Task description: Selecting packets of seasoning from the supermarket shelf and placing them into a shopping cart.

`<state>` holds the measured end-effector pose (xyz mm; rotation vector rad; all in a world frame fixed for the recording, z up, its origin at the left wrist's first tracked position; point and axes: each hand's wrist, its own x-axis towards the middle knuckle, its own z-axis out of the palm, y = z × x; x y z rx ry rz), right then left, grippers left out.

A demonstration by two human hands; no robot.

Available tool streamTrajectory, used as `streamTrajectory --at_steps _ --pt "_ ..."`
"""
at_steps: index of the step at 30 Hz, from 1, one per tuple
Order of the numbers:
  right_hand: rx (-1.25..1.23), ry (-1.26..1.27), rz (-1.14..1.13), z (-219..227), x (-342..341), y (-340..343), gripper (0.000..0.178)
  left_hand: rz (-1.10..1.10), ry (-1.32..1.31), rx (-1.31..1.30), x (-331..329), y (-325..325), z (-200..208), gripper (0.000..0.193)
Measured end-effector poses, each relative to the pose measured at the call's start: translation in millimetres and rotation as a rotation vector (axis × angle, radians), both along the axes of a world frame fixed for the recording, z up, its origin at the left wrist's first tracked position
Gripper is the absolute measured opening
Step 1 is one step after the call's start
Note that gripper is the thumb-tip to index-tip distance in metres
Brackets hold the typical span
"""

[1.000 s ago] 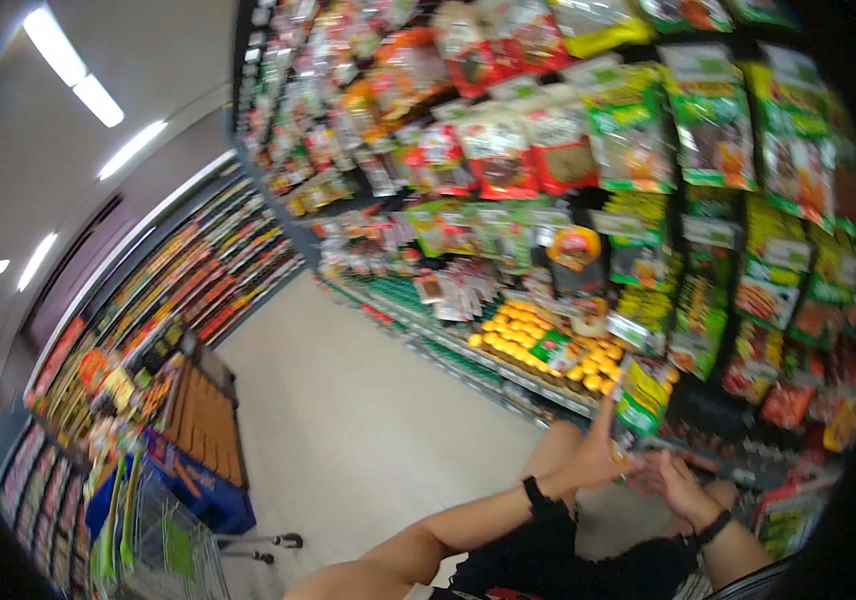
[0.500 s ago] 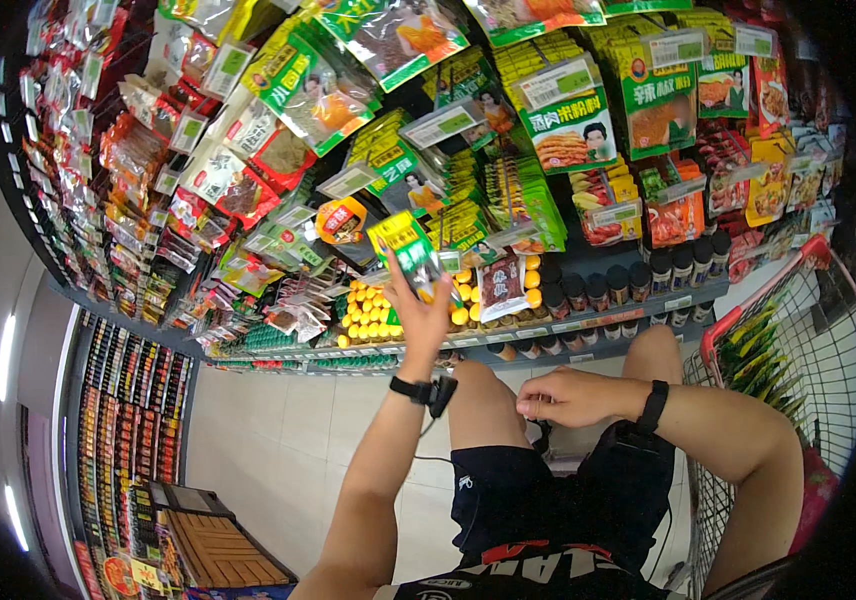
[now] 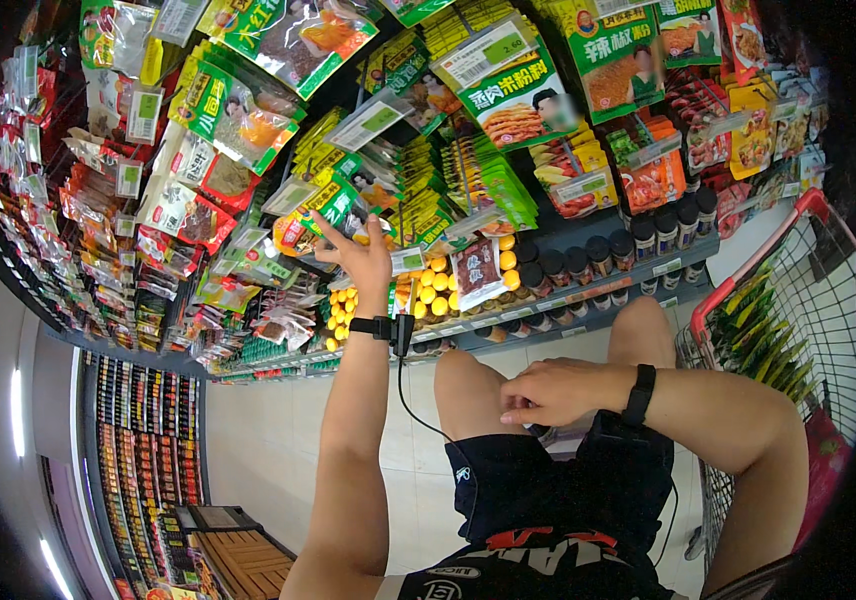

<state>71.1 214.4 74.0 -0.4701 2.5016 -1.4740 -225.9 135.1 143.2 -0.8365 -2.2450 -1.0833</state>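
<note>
My left hand (image 3: 363, 262) is raised to the hanging seasoning packets, its fingers spread apart. Its fingertips lie over a green-and-yellow seasoning packet (image 3: 336, 200) in the lower row, and no grip on it shows. Just left of them is an orange-and-yellow packet (image 3: 294, 232). More yellow-and-green packets (image 3: 423, 222) hang to the right of the fingers. My right hand (image 3: 553, 392) rests over my bare thigh, fingers curled in. Whatever it may hold is hidden beneath it. A black band with a small device (image 3: 403, 335) is on my left wrist.
At right stands a shopping cart (image 3: 713, 300) with a red handle and green-yellow packets inside. Below the hooks, a shelf holds yellow-capped jars (image 3: 435, 280) and black-capped jars (image 3: 598, 250). A wooden crate (image 3: 238, 560) and a stocked shelf (image 3: 148, 430) stand at lower left.
My left hand has moved up and left, and its fingers have spread; the green-and-yellow packet it held is now among the hanging packets. My right hand has barely shifted.
</note>
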Motion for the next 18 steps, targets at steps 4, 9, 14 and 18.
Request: streamTrajectory --at_steps 4,9,14,18 --pt "0.018 0.013 -0.016 2 0 2 0.037 0.037 0.075 -0.015 1 1 -4 0.089" --pt "0.072 -0.009 -0.009 0 0 0 0.037 0.044 0.142 -0.033 -2 1 2 0.086" --pt "0.083 -0.052 0.021 -4 0 -1 0.039 0.015 0.022 -0.064 -4 -1 11 0.088" --pt "0.037 -0.013 0.021 -5 0 -2 0.039 0.0 -0.055 -0.168 -7 1 17 0.091"
